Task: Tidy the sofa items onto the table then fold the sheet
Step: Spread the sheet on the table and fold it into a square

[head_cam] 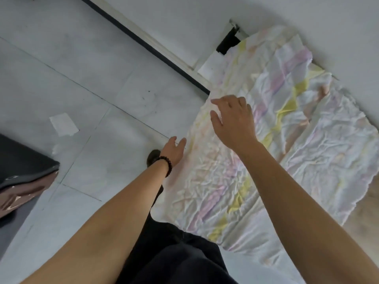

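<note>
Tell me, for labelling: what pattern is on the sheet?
Head view: the sheet is white with faded pink and yellow stripes, heavily wrinkled.

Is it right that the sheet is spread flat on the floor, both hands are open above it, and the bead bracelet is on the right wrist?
Almost. The head view shows the sheet spread on the floor, and both the left hand and right hand open above it. But the bead bracelet is on the left wrist, not the right.
</note>
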`<act>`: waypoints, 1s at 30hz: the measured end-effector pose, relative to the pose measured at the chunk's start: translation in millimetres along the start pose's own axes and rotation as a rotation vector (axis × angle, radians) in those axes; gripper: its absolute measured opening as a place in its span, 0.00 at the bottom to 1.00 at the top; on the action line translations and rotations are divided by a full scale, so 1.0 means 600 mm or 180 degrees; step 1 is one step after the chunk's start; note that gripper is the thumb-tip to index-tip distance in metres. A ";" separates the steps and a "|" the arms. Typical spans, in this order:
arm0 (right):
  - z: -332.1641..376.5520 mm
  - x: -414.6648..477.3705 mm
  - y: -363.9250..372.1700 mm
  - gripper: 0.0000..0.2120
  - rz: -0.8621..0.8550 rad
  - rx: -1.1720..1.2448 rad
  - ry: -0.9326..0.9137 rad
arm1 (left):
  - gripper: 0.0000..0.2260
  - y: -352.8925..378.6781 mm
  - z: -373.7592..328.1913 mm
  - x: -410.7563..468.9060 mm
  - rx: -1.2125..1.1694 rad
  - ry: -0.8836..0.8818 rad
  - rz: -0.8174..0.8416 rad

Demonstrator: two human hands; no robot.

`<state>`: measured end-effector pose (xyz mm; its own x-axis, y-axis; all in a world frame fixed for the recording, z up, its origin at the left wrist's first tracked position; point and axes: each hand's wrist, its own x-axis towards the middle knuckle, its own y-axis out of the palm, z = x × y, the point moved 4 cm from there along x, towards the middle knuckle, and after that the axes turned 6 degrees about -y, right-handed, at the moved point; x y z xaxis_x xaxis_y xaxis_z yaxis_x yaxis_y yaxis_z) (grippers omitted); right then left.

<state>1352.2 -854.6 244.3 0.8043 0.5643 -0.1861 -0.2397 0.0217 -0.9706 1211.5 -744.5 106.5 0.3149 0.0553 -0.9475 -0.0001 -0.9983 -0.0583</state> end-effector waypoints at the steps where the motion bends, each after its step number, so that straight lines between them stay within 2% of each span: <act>1: -0.001 0.032 0.010 0.16 0.0151 -0.0270 -0.0165 | 0.32 0.006 0.004 0.016 -0.0041 -0.0168 0.0152; 5: -0.011 0.133 0.087 0.16 0.1389 -0.0925 -0.0404 | 0.41 0.016 0.029 0.059 0.0233 -0.0829 0.0761; 7: -0.010 0.166 0.135 0.15 0.2033 -0.1104 -0.0468 | 0.42 0.010 0.039 0.070 0.0233 -0.0878 0.0854; 8: -0.007 0.178 0.160 0.17 0.2253 -0.1185 -0.0604 | 0.39 0.004 0.040 0.072 0.0173 -0.0738 0.0746; 10: 0.004 0.192 0.202 0.23 0.2716 -0.1356 -0.0931 | 0.22 -0.019 0.034 0.065 0.0042 -0.0168 0.0337; 12: 0.015 0.191 0.228 0.26 0.3182 -0.1557 -0.1122 | 0.11 -0.052 0.027 0.042 -0.0121 0.0328 0.0012; 14: 0.027 0.190 0.239 0.22 0.3459 -0.1817 -0.1205 | 0.05 -0.092 0.021 0.009 -0.0340 0.0664 -0.0182; 16: 0.040 0.192 0.229 0.12 0.3541 -0.1981 -0.1125 | 0.03 -0.131 0.014 -0.029 -0.0361 0.0900 -0.0433; 18: 0.049 0.204 0.196 0.06 0.3215 -0.2064 -0.1136 | 0.05 -0.165 0.008 -0.062 0.0097 0.1048 -0.0804; 22: 0.045 0.224 0.072 0.14 0.1641 -0.1985 -0.1454 | 0.07 -0.204 -0.006 -0.120 0.1542 0.0971 -0.1298; 25: 0.024 0.204 -0.044 0.15 0.0842 -0.1948 -0.1414 | 0.10 -0.207 -0.025 -0.181 0.1723 0.0854 -0.1622; 30: -0.040 0.088 -0.193 0.14 0.0283 -0.1327 -0.0947 | 0.11 -0.132 -0.047 -0.338 0.1999 0.1441 -0.2046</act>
<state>1435.7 -847.1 342.9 0.5868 0.7605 -0.2781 -0.0144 -0.3335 -0.9426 1174.3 -677.1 312.0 0.7624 0.4376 -0.4768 -0.1626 -0.5836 -0.7956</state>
